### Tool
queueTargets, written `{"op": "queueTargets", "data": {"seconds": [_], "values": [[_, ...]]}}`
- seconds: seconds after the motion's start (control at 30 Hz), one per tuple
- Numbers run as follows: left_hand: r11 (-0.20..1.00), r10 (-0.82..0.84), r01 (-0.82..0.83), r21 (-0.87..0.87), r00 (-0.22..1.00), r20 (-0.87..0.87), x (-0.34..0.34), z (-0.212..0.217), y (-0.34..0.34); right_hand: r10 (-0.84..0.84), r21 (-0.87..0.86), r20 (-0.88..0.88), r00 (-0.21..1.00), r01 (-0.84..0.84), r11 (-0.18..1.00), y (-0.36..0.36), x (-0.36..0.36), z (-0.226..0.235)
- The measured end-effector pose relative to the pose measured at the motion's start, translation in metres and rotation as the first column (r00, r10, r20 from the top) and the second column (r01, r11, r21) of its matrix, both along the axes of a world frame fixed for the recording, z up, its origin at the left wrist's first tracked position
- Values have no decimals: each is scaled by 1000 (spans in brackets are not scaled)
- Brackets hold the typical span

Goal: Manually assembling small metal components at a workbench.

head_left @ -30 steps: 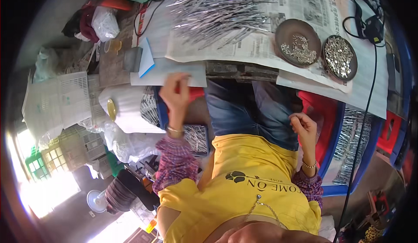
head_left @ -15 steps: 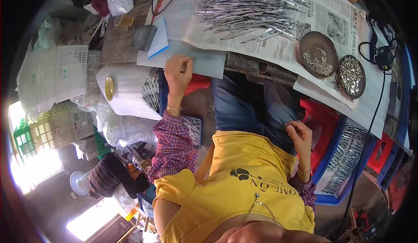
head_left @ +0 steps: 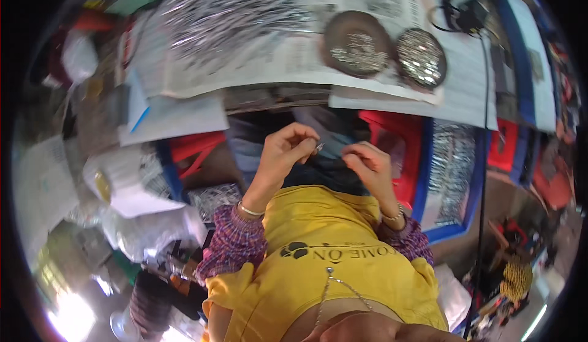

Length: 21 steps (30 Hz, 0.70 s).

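Two hands below the newspaper-covered table edge (head_left: 275,75): left hand (head_left: 285,152) pinches a small metal piece (head_left: 319,148); right hand (head_left: 367,161) curled, contents indiscernible.

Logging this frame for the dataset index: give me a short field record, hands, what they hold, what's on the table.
left hand: raised over the lap, fingers pinched on a small metal pin
right hand: beside it, fingers curled; anything held is too small to tell
hands apart: yes, narrow gap
table: covered with newspaper
on newspaper: heap of thin metal pins, two round dishes of small shiny parts
clothing: yellow shirt, checked sleeves
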<state>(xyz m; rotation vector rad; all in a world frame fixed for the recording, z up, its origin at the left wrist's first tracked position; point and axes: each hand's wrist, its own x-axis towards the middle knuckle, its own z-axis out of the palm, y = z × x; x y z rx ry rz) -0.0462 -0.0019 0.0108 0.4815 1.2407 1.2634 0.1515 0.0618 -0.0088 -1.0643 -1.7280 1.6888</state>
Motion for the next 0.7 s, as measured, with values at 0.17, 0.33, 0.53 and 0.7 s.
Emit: {"op": "queueTargets", "data": {"seconds": [0.17, 0.33, 0.53, 0.7], "values": [[995, -80, 85, -45, 990, 116, 33, -14, 8, -39, 70, 33, 999, 36, 997, 2, 5, 11], [991, -120, 128, -47, 982, 144, 46, -15, 14, -72, 116, -23, 997, 74, 990, 1, 9, 7], [991, -106, 115, -66, 987, 118, 51, -19, 12, -69, 142, -38, 997, 74, 987, 0, 12, 6], [993, -112, 112, -38, 994, -4, 58, -21, 14, -87, 161, -1, 996, 86, 983, -1, 21, -3]]}}
